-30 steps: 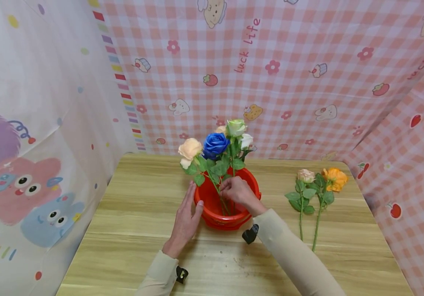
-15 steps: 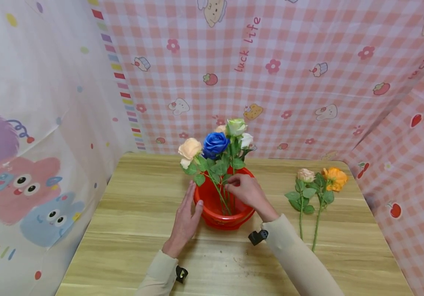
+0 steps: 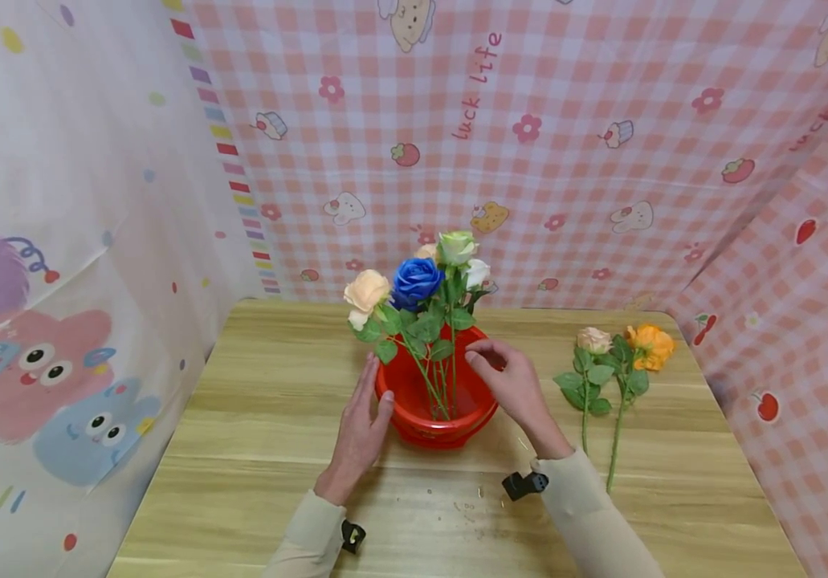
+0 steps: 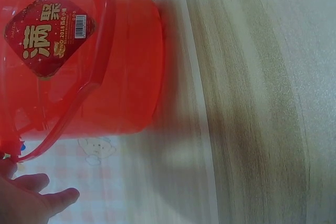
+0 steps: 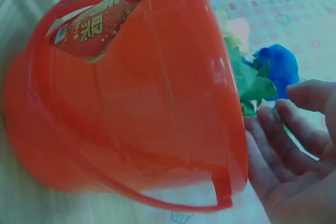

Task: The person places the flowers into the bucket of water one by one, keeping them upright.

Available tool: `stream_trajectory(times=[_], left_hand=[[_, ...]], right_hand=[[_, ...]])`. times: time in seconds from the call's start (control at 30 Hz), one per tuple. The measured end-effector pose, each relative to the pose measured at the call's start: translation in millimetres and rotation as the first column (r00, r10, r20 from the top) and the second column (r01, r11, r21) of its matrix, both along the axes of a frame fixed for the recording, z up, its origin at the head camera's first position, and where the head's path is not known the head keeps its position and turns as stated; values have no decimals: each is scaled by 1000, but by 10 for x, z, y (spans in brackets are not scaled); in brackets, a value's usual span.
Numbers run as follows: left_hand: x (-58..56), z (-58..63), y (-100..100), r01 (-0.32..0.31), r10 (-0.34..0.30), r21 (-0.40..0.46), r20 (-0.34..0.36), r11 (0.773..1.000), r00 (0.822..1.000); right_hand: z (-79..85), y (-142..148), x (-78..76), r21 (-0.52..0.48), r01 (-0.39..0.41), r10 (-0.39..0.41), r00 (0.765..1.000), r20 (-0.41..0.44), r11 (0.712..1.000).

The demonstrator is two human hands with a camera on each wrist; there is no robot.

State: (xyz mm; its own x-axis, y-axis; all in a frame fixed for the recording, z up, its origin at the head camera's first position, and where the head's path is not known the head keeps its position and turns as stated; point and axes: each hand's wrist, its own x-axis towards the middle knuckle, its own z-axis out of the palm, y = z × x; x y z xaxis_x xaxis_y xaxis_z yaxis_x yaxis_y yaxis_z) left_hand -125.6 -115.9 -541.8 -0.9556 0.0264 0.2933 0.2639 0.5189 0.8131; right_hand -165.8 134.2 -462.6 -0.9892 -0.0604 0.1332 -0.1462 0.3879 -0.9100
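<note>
A red plastic bucket (image 3: 438,438) stands on the table, holding several artificial roses upright by their green stems. Among the blooms are a blue rose (image 3: 418,281), a peach rose (image 3: 368,291) leaning left, a pale green rose (image 3: 458,247) and a white rose (image 3: 478,274). My left hand (image 3: 360,433) rests with extended fingers along the bucket's left side. At the right rim, my right hand (image 3: 518,387) is empty, its fingers loosely bent; the right wrist view shows those fingers (image 5: 286,135) right at the rim beside the leaves.
To the right on the wooden table (image 3: 276,425) lie a pale pink rose (image 3: 593,340) and an orange flower (image 3: 650,347), stems toward the front. Small water drops dot the front. A checked cloth (image 3: 399,193) hangs behind. The bucket's handle (image 5: 100,174) hangs down its side.
My right hand has let go of a stem among the roses and moved right to the bucket's rim. The left hand stays against the bucket. The head view has shifted slightly.
</note>
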Motion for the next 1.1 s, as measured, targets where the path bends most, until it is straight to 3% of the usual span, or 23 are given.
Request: stream_trajectory(times=[0.23,0.57,0.8,1.1], left_hand=[[-1,-6,2,-4,4,0,1,1000,1000],[-4,-7,4,-7,7,1,-6,1000,1000],[-5,-16,3,-9,9,3,-7,1000,1000],[-10,-19,6,-9,9,8,-4,1000,1000]], right_hand=[[-59,159,87,-194,58,-59,998,-3,979],[-178,414,152,-352,146,-174,983,-51,924],[-329,594,193,-397,227,-259,965,-29,889],[-521,850,221,-445,324,-335,940,57,835]])
